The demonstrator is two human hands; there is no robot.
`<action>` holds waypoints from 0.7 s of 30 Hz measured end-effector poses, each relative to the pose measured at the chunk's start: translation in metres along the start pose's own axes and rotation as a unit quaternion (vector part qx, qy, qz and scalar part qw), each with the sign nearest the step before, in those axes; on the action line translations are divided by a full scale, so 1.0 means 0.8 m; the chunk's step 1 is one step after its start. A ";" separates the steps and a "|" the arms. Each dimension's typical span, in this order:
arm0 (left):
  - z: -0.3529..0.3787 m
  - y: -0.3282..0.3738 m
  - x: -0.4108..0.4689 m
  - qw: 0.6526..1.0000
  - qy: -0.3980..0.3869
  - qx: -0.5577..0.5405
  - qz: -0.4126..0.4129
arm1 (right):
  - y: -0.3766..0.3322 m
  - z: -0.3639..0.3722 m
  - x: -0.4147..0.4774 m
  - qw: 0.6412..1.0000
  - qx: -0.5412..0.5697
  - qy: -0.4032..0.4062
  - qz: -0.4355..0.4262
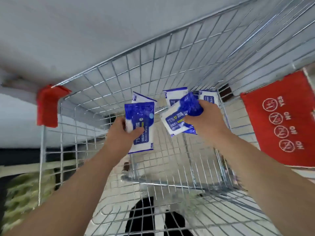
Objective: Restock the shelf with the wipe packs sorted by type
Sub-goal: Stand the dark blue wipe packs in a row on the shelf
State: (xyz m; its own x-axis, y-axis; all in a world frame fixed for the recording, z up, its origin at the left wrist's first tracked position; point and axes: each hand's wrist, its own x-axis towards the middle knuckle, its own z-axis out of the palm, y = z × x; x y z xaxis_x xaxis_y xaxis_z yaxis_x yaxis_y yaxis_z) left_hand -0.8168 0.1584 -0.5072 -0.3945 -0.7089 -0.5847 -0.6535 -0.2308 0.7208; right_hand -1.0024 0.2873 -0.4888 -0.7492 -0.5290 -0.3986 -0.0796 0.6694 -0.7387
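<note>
Left hand [126,132] grip pinches one wipe pack [140,126]; right hand [203,120] clutches another pack [180,119].

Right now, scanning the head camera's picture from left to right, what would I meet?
Red corner guard → left hand with a blue wipe pack → right hand gripping another wipe pack → red safety sign.

Pale tiled floor [170,160] beneath wire cart [153,68], grey wall [85,31] beyond.
</note>
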 end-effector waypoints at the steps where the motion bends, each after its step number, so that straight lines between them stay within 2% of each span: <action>1: -0.012 0.011 -0.018 1.000 0.004 -0.006 0.010 | -0.018 -0.008 -0.016 1.000 -0.005 -0.004 -0.019; 9: -0.119 0.071 -0.205 0.993 0.055 -0.085 0.067 | -0.164 -0.061 -0.183 0.986 -0.005 -0.040 -0.162; 16: -0.238 0.086 -0.413 0.972 0.175 -0.106 0.112 | -0.315 -0.090 -0.375 0.950 0.039 -0.110 -0.291; 21: -0.341 0.084 -0.532 0.948 0.248 -0.130 0.150 | -0.414 -0.077 -0.496 0.918 0.051 -0.144 -0.365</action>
State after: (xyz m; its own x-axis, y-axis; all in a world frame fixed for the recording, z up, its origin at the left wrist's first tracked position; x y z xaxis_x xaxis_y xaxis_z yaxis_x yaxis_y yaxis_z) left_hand -0.5171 0.2626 -0.1083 -0.1423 -0.9801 -0.1387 -0.3543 -0.0804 0.9317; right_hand -0.7192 0.3078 -0.0524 -0.3139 -0.9434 0.1069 -0.4195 0.0368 -0.9070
